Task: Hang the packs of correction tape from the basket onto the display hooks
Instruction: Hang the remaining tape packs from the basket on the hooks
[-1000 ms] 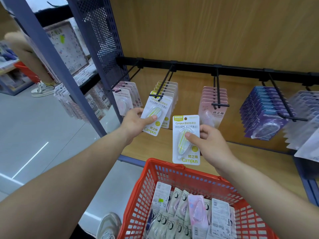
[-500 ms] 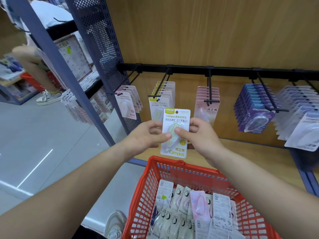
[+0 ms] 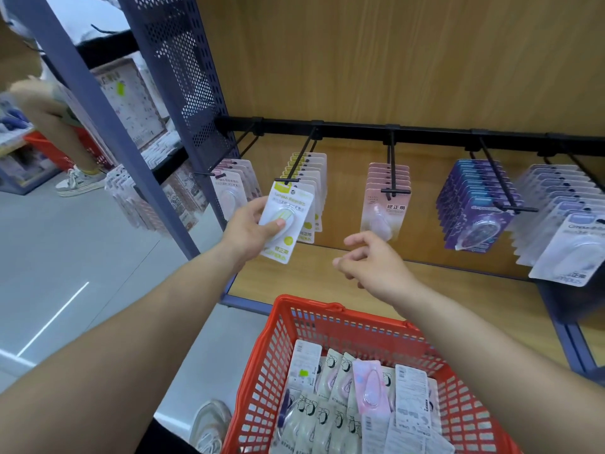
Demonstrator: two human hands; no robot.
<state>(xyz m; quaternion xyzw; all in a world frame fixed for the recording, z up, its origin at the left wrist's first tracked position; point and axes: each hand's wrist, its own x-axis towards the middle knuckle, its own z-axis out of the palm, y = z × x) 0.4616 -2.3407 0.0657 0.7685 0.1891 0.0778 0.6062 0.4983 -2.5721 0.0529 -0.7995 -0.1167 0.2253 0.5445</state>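
By the wooden panel [image 3: 393, 60], my left hand [image 3: 247, 229] is pinching the pack [image 3: 289, 204], whose hole I should be squaring to the hook [image 3: 287, 181] at its twelve o'clock; my right hand [image 3: 376, 267] is idling, loose and empty.

Bright even light, wide-angle edge distortion

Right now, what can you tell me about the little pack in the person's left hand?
The pack is a white card with a yellow-green top strip, a clear plastic blister over an oval yellow-green dispenser, and print below. It is tilted, its top edge at the tip of the black hook; whether it is threaded on I cannot tell. The left hand grips its left side, thumb across the blister.
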